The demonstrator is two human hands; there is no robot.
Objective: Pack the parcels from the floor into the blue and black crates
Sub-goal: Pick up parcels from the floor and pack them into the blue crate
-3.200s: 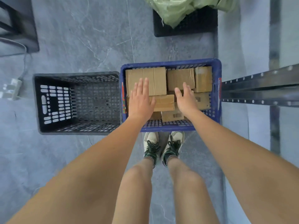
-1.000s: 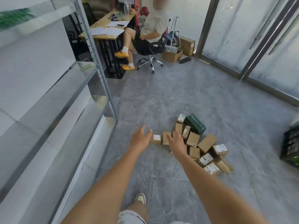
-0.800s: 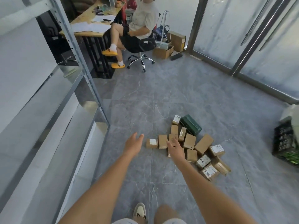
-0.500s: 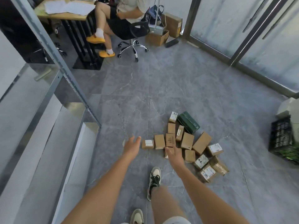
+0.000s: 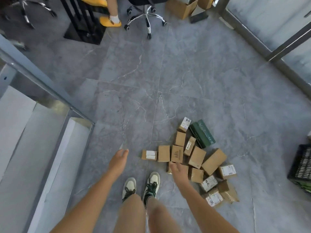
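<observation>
I stand over the grey tiled floor point(image 5: 193, 73) with both arms stretched forward and down, my white-and-green sneakers point(image 5: 141, 186) side by side below. My left hand point(image 5: 118, 160) hangs over bare tile, fingers relaxed and together, holding nothing. My right hand point(image 5: 178, 171) reaches above the near edge of the parcels point(image 5: 193, 158), fingers loosely extended and empty; whether it touches the box beneath, I cannot tell. The cardboard boxes lie clustered on the floor just right of my feet, several bearing white labels, with a dark green box point(image 5: 202, 133) at the far side. A black crate point(image 5: 301, 165) sits at the right edge, well apart from the pile.
</observation>
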